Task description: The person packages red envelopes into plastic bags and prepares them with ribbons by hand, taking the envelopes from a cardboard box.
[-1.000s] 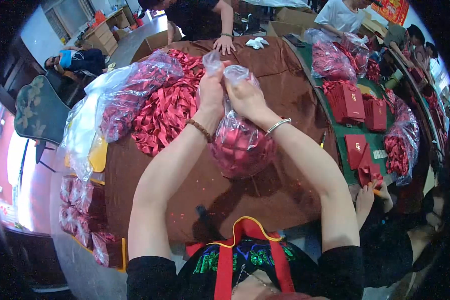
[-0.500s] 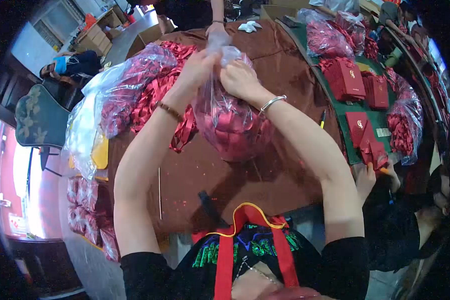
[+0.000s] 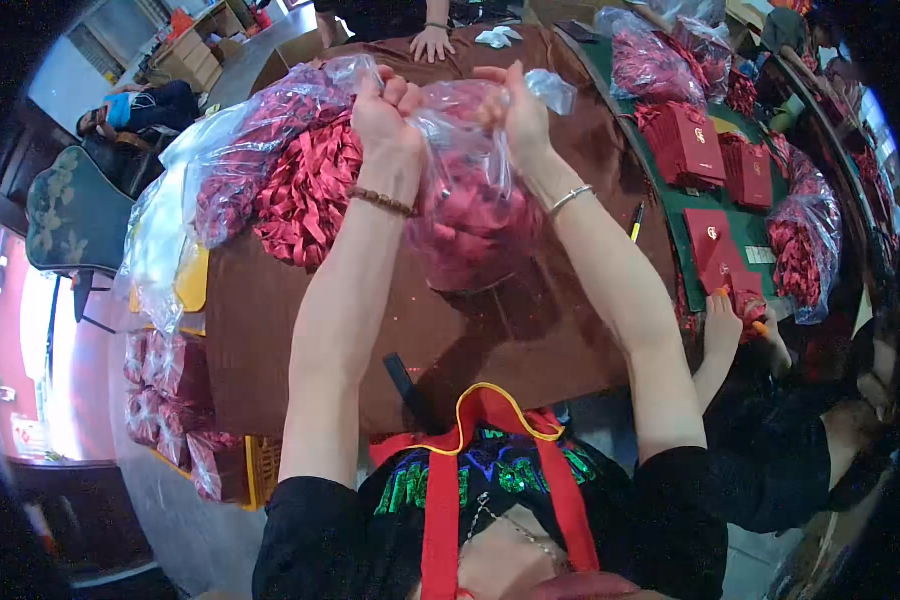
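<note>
A clear plastic bag (image 3: pixel 470 225) full of red ribbon pieces stands on the brown-covered table in front of me. My left hand (image 3: pixel 388 115) has its fingers curled round the left side of the bag's upper part. On the opposite side my right hand (image 3: pixel 518 118) grips the plastic, its fingers partly hidden by the film. Between the hands the upper plastic is spread wide, and a loose flap (image 3: pixel 552 92) sticks out to the right. Close by on the left lies a heap of red ribbons (image 3: pixel 310 185), partly inside another clear bag (image 3: pixel 238 200).
Across the table (image 3: pixel 370 310), a co-worker's hand (image 3: pixel 432 42) rests flat near crumpled white tissue (image 3: pixel 498 37). To the right, red gift bags (image 3: pixel 688 145) lie on a green surface, where another person's hands (image 3: pixel 722 322) work. A pen (image 3: pixel 637 222) lies near the table's right edge.
My hands have moved apart from the bag's gathered neck, spreading its upper plastic. The co-worker's hand has left the bag's top and now lies flat on the table.
</note>
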`<state>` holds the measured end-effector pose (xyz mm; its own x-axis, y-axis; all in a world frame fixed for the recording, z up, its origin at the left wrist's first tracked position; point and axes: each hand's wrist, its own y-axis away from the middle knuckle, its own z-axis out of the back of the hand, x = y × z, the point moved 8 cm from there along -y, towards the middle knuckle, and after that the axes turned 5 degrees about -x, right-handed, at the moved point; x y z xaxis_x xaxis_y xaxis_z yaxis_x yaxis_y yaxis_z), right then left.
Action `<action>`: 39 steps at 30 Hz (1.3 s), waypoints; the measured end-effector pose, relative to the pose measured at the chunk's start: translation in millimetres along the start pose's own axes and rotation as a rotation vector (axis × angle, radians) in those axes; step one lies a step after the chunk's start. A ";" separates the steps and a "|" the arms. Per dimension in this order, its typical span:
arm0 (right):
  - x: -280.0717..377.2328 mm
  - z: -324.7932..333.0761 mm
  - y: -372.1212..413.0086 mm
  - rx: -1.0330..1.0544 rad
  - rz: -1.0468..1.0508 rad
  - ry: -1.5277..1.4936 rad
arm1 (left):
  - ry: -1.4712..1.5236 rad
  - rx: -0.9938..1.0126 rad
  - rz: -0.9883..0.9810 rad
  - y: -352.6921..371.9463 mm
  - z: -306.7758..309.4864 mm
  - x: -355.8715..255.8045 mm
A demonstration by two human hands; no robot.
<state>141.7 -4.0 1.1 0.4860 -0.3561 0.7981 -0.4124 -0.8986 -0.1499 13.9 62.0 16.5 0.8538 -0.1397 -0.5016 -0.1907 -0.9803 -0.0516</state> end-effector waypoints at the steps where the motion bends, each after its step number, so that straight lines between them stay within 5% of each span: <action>1: 2.1 -3.7 1.3 0.052 0.047 -0.085 | -0.033 0.054 -0.005 -2.9 -0.3 0.7; 6: 1.3 -5.3 7.4 -0.085 0.102 -0.140 | -0.153 0.065 -0.012 -2.8 -3.6 7.9; 9: 18.7 -4.1 14.7 -0.269 0.282 0.105 | -0.155 0.057 -0.022 -10.5 -3.3 8.8; 12: 27.4 -16.8 24.9 -0.265 0.353 0.361 | -0.177 0.062 -0.023 -14.8 -4.7 7.3; 13: 34.3 -24.4 26.3 -0.215 0.554 0.435 | -0.191 0.051 -0.027 -13.8 -1.9 7.5; 16: 37.1 -39.2 21.3 -0.115 0.723 0.668 | -0.221 0.113 -0.004 -11.1 -4.0 9.0; 18: 32.0 -37.7 15.0 -0.065 0.624 0.660 | -0.224 0.085 -0.005 -11.5 -2.2 7.5; 21: 7.3 -28.4 -1.8 0.034 0.157 0.041 | -0.175 0.078 0.028 -14.7 -2.2 4.6; 24: 2.3 -8.5 -7.5 0.051 -0.039 -0.155 | -0.158 0.041 0.014 -15.7 1.8 3.5; 25: 3.9 -13.8 -10.6 0.271 -0.148 -0.556 | -0.105 0.066 0.014 -18.2 3.1 3.4; 28: 4.5 -22.0 -8.4 0.492 -0.282 -0.684 | -0.061 0.079 0.075 -21.0 5.9 4.2; 29: 0.2 -13.2 -14.0 0.337 -0.307 -0.633 | -0.114 0.041 0.108 -25.3 7.2 2.4; 34: 16.7 -38.7 -1.4 0.315 -0.316 -0.494 | -0.196 0.007 -0.034 1.0 -24.6 -27.6; 36: 13.0 -37.2 3.2 0.101 -0.325 -0.222 | -0.325 -0.018 -0.082 11.6 -27.9 -36.3; 37: 9.4 -52.5 4.8 0.440 -0.392 -0.401 | -0.250 0.065 0.005 5.3 -26.4 -33.3; 38: -2.8 -46.1 -9.1 0.428 -0.406 -0.409 | -0.256 0.050 0.015 -2.3 -15.2 -35.5; 39: -0.8 -60.6 -10.3 0.611 -0.263 -0.322 | -0.097 0.334 0.066 2.1 -30.2 -35.5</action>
<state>98.9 21.1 37.3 0.7502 -0.0824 0.6561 0.2059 -0.9138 -0.3501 -2.2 60.6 60.3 0.7878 -0.1713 -0.5917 -0.4053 -0.8675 -0.2885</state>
